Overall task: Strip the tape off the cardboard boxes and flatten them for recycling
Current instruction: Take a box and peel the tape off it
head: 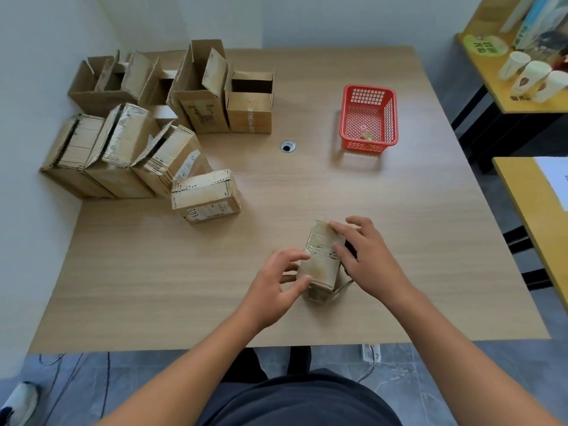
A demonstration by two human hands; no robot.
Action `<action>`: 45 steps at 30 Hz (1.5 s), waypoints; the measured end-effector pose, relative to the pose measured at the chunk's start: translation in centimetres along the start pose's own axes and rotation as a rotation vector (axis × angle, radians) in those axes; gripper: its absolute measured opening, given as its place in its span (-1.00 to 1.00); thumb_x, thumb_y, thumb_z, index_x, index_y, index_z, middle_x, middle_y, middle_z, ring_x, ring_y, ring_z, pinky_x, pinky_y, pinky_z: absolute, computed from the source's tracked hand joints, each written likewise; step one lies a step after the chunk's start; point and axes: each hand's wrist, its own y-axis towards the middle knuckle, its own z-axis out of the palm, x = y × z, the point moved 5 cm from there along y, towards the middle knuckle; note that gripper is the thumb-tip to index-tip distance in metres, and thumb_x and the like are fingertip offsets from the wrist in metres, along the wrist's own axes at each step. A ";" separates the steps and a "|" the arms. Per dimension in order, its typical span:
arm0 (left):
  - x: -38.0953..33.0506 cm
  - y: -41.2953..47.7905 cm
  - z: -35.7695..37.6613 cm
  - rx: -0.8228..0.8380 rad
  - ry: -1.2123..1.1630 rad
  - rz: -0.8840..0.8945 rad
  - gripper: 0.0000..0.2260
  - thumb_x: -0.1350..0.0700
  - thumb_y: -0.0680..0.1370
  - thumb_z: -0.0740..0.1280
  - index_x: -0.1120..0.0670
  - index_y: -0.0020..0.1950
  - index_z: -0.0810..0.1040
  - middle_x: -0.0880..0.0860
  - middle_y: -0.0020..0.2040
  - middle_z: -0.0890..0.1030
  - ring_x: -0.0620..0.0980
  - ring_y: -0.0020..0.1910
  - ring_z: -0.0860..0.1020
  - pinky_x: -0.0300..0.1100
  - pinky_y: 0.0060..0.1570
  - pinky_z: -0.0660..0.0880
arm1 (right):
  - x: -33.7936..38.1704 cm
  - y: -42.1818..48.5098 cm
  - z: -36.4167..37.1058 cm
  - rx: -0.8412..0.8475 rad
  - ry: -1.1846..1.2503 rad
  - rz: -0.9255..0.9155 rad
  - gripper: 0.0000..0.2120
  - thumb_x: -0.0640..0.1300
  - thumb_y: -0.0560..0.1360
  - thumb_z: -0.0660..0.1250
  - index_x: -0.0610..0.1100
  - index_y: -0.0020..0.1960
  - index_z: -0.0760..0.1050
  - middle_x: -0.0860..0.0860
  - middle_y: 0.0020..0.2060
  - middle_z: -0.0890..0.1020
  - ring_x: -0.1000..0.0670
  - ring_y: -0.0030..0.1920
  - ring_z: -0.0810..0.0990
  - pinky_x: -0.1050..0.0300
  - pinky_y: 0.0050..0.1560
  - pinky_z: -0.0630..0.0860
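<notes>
A small taped cardboard box (321,262) stands on the wooden table (399,241) near its front edge, glossy tape over its top face. My left hand (276,281) grips the box's left side, thumb and fingers curled round the near corner. My right hand (365,256) lies on the box's right side, fingers curved over the top edge and the tape. A loose flap sticks out at the box's lower right. Another taped box (206,196) sits to the far left of it.
Several closed boxes (123,155) lean in a row at the table's left, with open-topped boxes (203,96) behind them. A red plastic basket (368,118) stands at the back right. A cable hole (288,146) is mid-table. Yellow side tables flank the right.
</notes>
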 end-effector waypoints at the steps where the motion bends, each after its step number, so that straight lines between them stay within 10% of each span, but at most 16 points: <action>1: -0.3 -0.2 0.3 0.011 0.026 0.054 -0.71 0.11 0.58 0.44 -0.19 0.24 0.57 -0.08 0.31 0.47 -0.05 0.23 0.56 -0.18 0.18 0.58 | 0.0 -0.4 -0.1 0.008 -0.042 -0.010 -0.55 -0.05 0.64 0.32 0.02 0.52 0.41 0.09 0.40 0.32 -0.04 0.33 0.39 -0.03 0.38 0.41; 7: -0.7 -0.5 1.6 0.114 0.132 0.284 -0.84 0.23 0.58 0.45 0.06 0.13 0.69 0.05 0.43 0.37 0.03 0.33 0.55 -0.01 0.30 0.53 | -1.0 -2.3 -0.1 0.192 -0.163 -0.067 -0.26 0.19 0.61 0.27 0.15 0.67 -0.02 0.23 0.58 0.01 0.04 0.54 0.07 0.09 0.50 0.18; 13: -2.1 -0.1 2.5 0.028 0.249 0.425 -0.93 0.13 0.58 0.44 0.08 -0.01 0.72 0.03 0.28 0.49 0.00 0.32 0.53 -0.02 0.15 0.57 | -0.4 -3.6 -0.8 0.042 -0.184 -0.170 -0.52 0.06 0.63 0.33 0.10 0.53 0.40 0.03 0.54 0.23 -0.09 0.50 0.17 -0.11 0.52 0.28; 19: -1.7 0.5 2.7 0.101 0.097 0.271 -0.94 0.31 0.55 0.44 0.19 -0.05 0.70 0.12 0.28 0.49 0.01 0.34 0.55 -0.06 0.34 0.50 | -2.4 -3.9 -1.1 0.236 -0.292 -0.146 -0.19 0.55 0.46 0.08 0.31 0.62 0.01 0.22 0.64 -0.10 0.08 0.63 -0.24 0.06 0.61 -0.12; 28: -0.4 0.5 3.0 0.069 -0.358 -0.260 -0.91 0.39 0.62 0.28 0.23 -0.03 0.50 0.17 0.30 0.61 0.07 0.18 0.65 0.06 0.21 0.60 | -3.0 -3.5 -1.6 0.262 -0.170 -0.172 -0.01 0.44 0.40 0.34 0.13 0.66 0.00 0.25 0.64 -0.07 0.23 0.61 -0.24 0.16 0.60 -0.12; 40: -0.5 1.7 2.5 -0.085 -0.362 -0.253 -0.89 0.12 0.66 0.31 0.16 0.06 0.53 0.16 -0.02 0.72 0.07 -0.06 0.67 0.04 0.13 0.63 | -3.1 -3.7 -1.1 0.212 -0.142 -0.143 0.03 0.48 0.39 0.31 0.06 0.68 0.00 0.29 0.62 -0.11 0.22 0.62 -0.19 0.15 0.60 -0.07; 45: 0.8 0.3 3.4 0.003 -0.321 -0.209 -0.47 0.24 0.53 0.49 -0.11 0.40 0.39 0.11 0.10 0.67 -0.03 0.06 0.65 -0.13 0.10 0.56 | -2.9 -4.0 -1.3 0.127 -0.136 -0.113 0.07 0.55 0.34 0.25 0.01 0.67 0.09 0.14 0.65 -0.01 0.14 0.64 -0.09 0.12 0.62 -0.02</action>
